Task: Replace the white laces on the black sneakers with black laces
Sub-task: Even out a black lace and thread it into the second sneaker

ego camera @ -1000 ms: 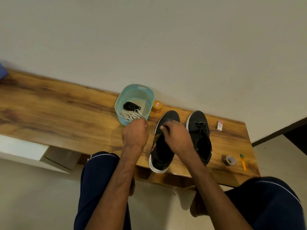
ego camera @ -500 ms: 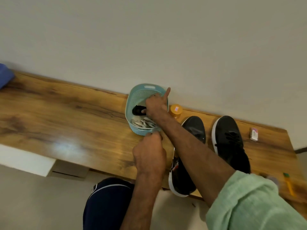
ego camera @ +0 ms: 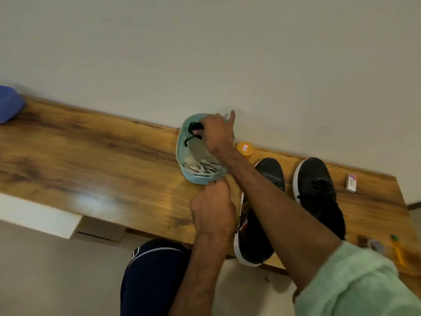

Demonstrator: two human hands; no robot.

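Right hand (ego camera: 216, 133) reaches centre frame, pinching bundled black lace (ego camera: 195, 127) in teal plastic basket (ego camera: 200, 179); left hand (ego camera: 213, 208) curled, grasp unclear.

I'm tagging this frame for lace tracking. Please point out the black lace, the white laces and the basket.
black lace (ego camera: 195, 126), head view, on the coiled bundle.
white laces (ego camera: 205, 167), head view, middle of the pile.
basket (ego camera: 198, 179), head view, on its near outer wall.
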